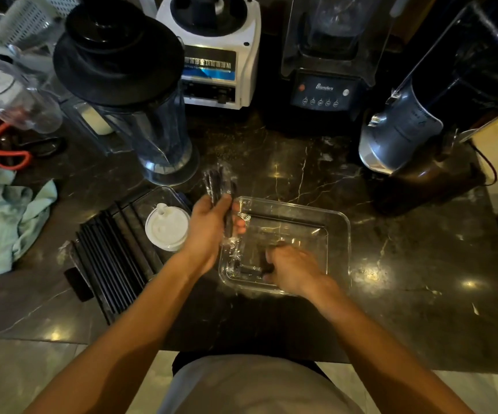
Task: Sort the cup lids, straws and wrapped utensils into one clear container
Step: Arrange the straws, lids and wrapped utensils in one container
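Left hand (208,225) grips the wrapped utensils (219,186) bundle over the clear container (338,222)'s left rim. Light, crinkly film (slippery): hold mid-bundle. Right hand (291,268) is in the container, fingers curled; grasp unclear.

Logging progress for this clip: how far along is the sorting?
Early. The right hand is low in the clear container, on a wrapped utensil lying there. The left hand grips a bundle of wrapped utensils at the container's rim. Left: the white cup lid and black straws beside it.
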`<state>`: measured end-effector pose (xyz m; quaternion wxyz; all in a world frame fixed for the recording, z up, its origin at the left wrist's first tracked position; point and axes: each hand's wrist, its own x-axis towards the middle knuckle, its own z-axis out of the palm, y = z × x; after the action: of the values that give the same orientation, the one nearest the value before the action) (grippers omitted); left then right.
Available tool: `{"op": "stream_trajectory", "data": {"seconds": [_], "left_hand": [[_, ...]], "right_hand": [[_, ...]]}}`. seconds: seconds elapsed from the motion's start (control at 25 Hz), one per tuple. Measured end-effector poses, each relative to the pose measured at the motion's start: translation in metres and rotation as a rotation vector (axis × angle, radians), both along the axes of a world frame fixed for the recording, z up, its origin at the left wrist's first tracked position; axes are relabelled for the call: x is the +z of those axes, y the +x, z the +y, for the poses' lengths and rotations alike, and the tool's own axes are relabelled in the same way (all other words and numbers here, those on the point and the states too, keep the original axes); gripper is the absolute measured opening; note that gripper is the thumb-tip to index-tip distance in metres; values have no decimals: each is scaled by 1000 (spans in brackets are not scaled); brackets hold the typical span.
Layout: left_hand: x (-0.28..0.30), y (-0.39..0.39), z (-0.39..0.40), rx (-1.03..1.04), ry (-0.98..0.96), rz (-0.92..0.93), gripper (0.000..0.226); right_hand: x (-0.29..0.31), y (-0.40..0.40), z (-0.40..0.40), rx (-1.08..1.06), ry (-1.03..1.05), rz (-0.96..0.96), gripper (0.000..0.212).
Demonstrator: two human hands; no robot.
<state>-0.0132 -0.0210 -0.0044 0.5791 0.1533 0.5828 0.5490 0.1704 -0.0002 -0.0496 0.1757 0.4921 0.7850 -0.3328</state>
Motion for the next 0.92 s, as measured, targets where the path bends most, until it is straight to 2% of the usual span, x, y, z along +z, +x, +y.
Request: {"op": "stream_trajectory", "data": {"seconds": [0.12, 0.24, 0.36, 0.52, 0.68, 0.8, 0.84, 0.92], "left_hand": [[4, -22, -4, 93, -6, -46, 11], [4, -35, -14, 148, -17, -65, 11], [2, -40, -24, 158, -9, -68, 12], [0, -42, -32, 162, 1, -47, 14], [4, -44, -36, 159, 7, -68, 14], [3, -45, -36, 154, 4, -71, 16], [1, -45, -36, 158, -1, -71, 16], [-2, -43, -34, 157, -12, -76, 15]], "right_hand": [[-4, -10, 2, 246, 98, -94, 23], [-2, -19, 15, 434, 255, -120, 44], [-1, -25, 23, 523, 314, -106, 61], [-2, -28, 29, 606, 308, -67, 66], [-7, -19, 34, 637, 303, -99, 62], [6, -12, 38, 659, 287, -163, 36], [10, -10, 39, 617, 239, -168, 26], [14, -8, 40, 319, 0, -51, 7]]}}
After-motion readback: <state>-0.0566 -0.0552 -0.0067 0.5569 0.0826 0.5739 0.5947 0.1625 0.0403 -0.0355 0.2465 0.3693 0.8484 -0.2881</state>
